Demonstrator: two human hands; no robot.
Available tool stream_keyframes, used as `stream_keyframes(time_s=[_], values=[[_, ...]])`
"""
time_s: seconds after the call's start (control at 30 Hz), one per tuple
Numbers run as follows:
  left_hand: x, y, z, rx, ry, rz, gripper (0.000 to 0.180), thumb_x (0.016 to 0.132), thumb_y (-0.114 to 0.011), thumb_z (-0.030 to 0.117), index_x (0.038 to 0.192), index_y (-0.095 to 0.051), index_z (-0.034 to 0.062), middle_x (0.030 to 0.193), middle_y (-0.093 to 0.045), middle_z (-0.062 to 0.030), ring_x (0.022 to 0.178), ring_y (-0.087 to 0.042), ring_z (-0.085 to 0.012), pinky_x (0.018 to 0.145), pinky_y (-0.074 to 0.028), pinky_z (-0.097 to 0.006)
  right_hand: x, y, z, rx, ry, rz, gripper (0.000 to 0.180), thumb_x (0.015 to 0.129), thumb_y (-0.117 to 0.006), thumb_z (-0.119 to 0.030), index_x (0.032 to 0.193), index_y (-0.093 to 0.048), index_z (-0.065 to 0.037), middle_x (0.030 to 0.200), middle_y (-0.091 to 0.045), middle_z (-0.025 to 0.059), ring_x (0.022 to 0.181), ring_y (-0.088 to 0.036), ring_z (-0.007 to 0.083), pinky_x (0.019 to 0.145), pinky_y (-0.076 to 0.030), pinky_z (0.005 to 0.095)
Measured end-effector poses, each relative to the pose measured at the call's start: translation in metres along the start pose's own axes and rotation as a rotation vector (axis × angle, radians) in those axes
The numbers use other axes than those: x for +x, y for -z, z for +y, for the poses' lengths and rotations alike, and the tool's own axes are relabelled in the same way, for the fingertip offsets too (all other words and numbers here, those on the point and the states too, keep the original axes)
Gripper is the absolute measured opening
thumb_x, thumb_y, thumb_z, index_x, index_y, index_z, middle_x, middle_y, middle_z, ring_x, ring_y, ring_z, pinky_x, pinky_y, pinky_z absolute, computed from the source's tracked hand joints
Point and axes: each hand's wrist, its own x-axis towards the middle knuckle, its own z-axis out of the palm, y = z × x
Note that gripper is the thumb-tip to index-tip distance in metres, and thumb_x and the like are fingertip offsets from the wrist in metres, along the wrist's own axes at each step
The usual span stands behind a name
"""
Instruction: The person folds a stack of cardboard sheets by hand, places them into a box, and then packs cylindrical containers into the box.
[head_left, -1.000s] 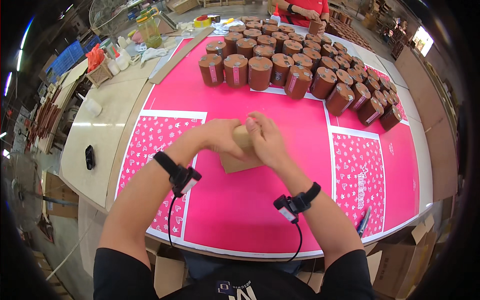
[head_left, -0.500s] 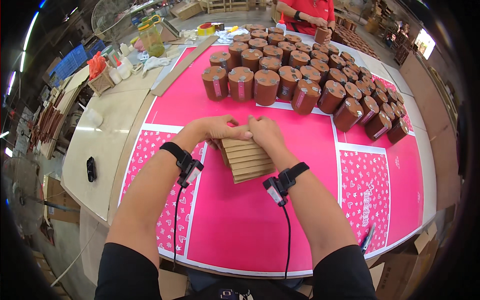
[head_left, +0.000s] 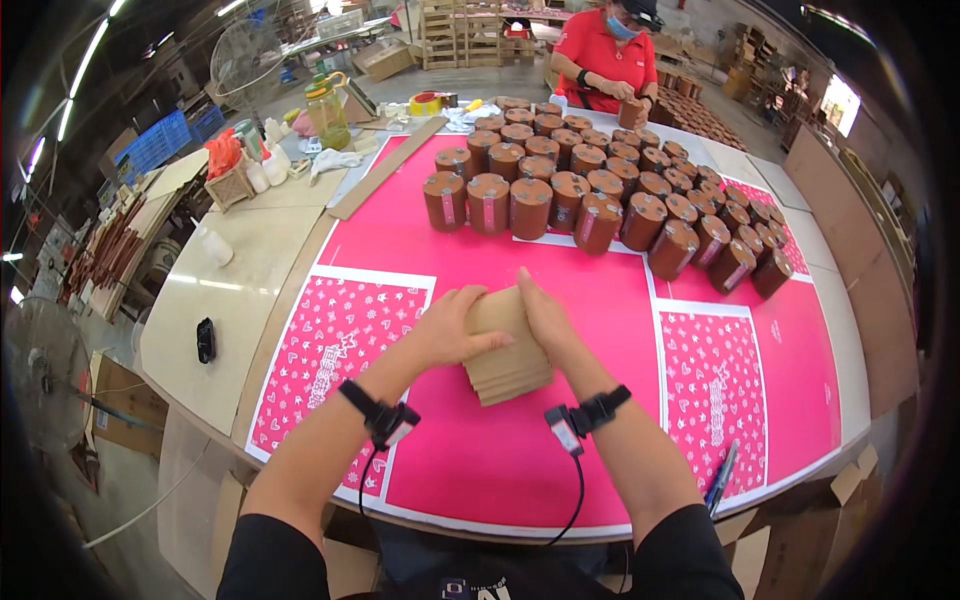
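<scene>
The right hand [head_left: 548, 318] covers the three o'clock side of the tan stack [head_left: 510, 368], and the left hand [head_left: 448, 325] hides part of its nine o'clock side. Around one o'clock, front canisters [head_left: 529, 207] mask the rear ones' lower parts; behind, the co-worker [head_left: 606, 62] has a cap cut by the upper edge. The black shirt [head_left: 420, 588] runs off at six. At nine, a black object [head_left: 206, 341] is too small to identify.

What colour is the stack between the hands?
The stack is tan; best seen in the head view.
</scene>
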Motion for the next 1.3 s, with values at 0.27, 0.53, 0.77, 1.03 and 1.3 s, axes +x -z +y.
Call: stream_keyframes(time_s=[0.27,0.53,0.77,1.03,1.3], values=[[-0.142,-0.041,0.030,-0.061,-0.230,0.218,0.091,0.074,-0.087,0.041,0.145,-0.045,0.0033,0.151,-0.033,-0.0267,0.144,-0.032,-0.0405,0.116,-0.032,-0.049,-0.147,-0.001,0.018,0.230,0.417,-0.108,0.056,0.110,-0.030,-0.043,0.143,-0.051,-0.003,0.163,-0.020,0.0269,0.149,-0.026,0.0392,0.122,-0.019,0.0446],[-0.184,-0.051,0.043,-0.699,0.485,0.382,0.074,0.094,-0.073,0.031,0.147,-0.036,-0.0056,0.137,-0.050,-0.0242,0.125,-0.051,-0.0253,0.099,-0.047,-0.038,-0.188,-0.018,0.033,0.243,0.283,0.105,0.052,0.107,-0.046,-0.033,0.149,-0.039,-0.003,0.152,-0.037,0.0262,0.143,-0.034,0.0385,0.118,-0.028,0.0456],[-0.198,-0.044,0.056,-0.768,0.559,0.099,0.057,0.095,-0.072,0.030,0.133,-0.052,-0.0063,0.111,-0.068,-0.0149,0.101,-0.065,-0.0183,0.089,-0.052,-0.031,-0.205,-0.027,0.047,0.254,0.062,0.134,0.059,0.103,-0.055,-0.036,0.147,-0.039,0.000,0.142,-0.045,0.0272,0.129,-0.046,0.0364,0.108,-0.038,0.0468],[-0.227,-0.058,0.068,-0.761,0.450,0.221,0.050,0.097,-0.071,0.025,0.133,-0.053,-0.0051,0.121,-0.065,-0.0142,0.106,-0.063,-0.0153,0.090,-0.052,-0.030,-0.261,-0.027,0.037,-0.138,0.180,0.291,0.069,0.099,-0.061,-0.038,0.147,-0.033,0.003,0.132,-0.051,0.0296,0.128,-0.046,0.0373,0.103,-0.042,0.0478],[-0.243,-0.042,0.064,-0.892,0.518,0.070,0.041,0.100,-0.065,0.018,0.134,-0.054,-0.0032,0.126,-0.064,-0.0121,0.111,-0.061,-0.0161,0.096,-0.049,-0.031,-0.276,-0.015,0.028,0.301,-0.045,-0.091,0.083,0.094,-0.069,-0.041,0.151,-0.028,0.003,0.130,-0.048,0.0290,0.108,-0.061,0.0362,0.091,-0.051,0.0461]])
